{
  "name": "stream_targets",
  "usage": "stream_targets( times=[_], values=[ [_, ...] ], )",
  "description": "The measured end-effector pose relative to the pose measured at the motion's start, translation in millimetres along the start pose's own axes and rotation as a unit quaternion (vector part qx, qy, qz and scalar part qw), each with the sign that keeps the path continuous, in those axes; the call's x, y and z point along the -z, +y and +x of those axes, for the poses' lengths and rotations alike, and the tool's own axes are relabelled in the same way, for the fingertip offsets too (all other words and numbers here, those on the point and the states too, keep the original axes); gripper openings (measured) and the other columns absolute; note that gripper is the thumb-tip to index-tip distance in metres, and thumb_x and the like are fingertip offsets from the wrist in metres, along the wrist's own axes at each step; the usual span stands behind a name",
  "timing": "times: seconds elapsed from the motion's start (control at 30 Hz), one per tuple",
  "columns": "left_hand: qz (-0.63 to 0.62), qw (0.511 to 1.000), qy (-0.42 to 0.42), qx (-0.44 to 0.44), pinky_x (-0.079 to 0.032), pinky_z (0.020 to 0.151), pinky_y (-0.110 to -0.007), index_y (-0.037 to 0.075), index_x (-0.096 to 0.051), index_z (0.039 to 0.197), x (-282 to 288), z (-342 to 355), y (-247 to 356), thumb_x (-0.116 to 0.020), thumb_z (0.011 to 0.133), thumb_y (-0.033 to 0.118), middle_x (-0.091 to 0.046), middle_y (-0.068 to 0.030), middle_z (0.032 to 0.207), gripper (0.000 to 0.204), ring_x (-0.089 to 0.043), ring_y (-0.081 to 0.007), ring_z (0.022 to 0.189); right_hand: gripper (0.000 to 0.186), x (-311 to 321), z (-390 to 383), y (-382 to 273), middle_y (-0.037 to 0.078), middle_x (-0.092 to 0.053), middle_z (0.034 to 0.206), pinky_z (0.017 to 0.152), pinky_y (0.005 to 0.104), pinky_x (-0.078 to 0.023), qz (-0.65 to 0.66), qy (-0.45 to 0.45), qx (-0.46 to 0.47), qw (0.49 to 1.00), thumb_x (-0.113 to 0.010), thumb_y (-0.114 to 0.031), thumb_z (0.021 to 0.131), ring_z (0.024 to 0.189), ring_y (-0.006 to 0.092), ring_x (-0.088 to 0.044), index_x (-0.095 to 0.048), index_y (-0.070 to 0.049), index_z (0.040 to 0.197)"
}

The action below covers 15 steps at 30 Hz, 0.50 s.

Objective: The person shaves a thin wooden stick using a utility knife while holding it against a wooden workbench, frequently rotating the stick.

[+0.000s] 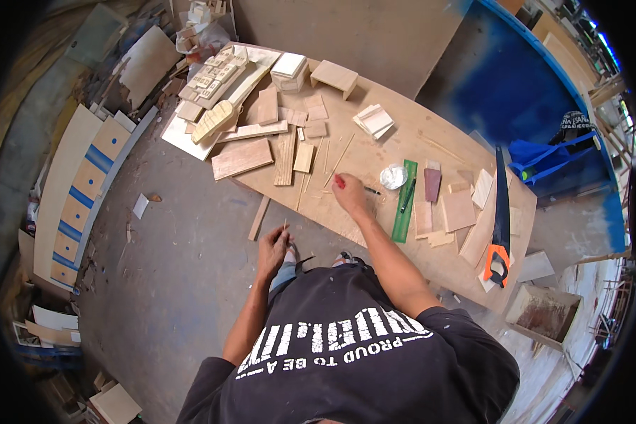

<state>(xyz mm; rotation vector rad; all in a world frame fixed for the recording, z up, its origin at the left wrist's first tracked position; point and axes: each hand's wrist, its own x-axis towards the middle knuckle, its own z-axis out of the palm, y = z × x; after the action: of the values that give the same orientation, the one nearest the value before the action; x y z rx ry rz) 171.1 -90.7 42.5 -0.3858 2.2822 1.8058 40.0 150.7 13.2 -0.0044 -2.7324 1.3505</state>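
Observation:
My left hand [273, 247] is off the near edge of the table, above the floor. Its fingers are pinched on a thin wooden stick [285, 225], of which only a short tip shows. Over the table's near side, my right hand [352, 194] is closed on a small red object [340, 181], its kind too small to make out. Close beside that hand lies a dark pen [372, 191]. Thin wood strips [340, 160] rest on the tabletop just beyond it. To its right are a white round tub [393, 177] and a green ruler [403, 212].
The wooden table [403, 127] carries several wood blocks [242, 160] at left and offcuts [458, 210] at right. A handsaw [499, 233] with an orange handle lies near the right end. A long wood piece [258, 218] is below the near edge. A box [544, 314] stands lower right.

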Motion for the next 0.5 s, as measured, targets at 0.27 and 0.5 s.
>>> stream_targets(
  times=[0.27,0.5],
  values=[
    [-0.106,0.989,-0.099,0.013,-0.043,0.058,-0.022,-0.005,-0.064,0.119,20.8,52.2,23.4,-0.056,0.101,0.016,-0.070,-0.0052,0.085,0.029,-0.059,-0.0081,0.069,0.019,-20.0,39.2,-19.0,0.022,-0.069,0.089,0.075,0.0493,-0.053,-0.114,0.019,-0.102,0.988,-0.065,-0.022,0.085,0.082,0.0408,-0.068,-0.071,-0.004,0.089],
    [-0.149,0.988,-0.050,0.007,-0.041,0.054,-0.021,-0.001,-0.067,0.118,81.6,55.5,4.3,-0.059,0.100,0.015,-0.068,-0.0036,0.083,0.025,-0.057,-0.0068,0.066,0.020,-60.2,65.9,-60.3,0.024,-0.071,0.090,0.081,0.0496,-0.056,-0.210,0.067,-0.266,0.938,-0.061,-0.014,0.088,0.092,0.0381,-0.072,-0.072,0.002,0.095]
  ],
)
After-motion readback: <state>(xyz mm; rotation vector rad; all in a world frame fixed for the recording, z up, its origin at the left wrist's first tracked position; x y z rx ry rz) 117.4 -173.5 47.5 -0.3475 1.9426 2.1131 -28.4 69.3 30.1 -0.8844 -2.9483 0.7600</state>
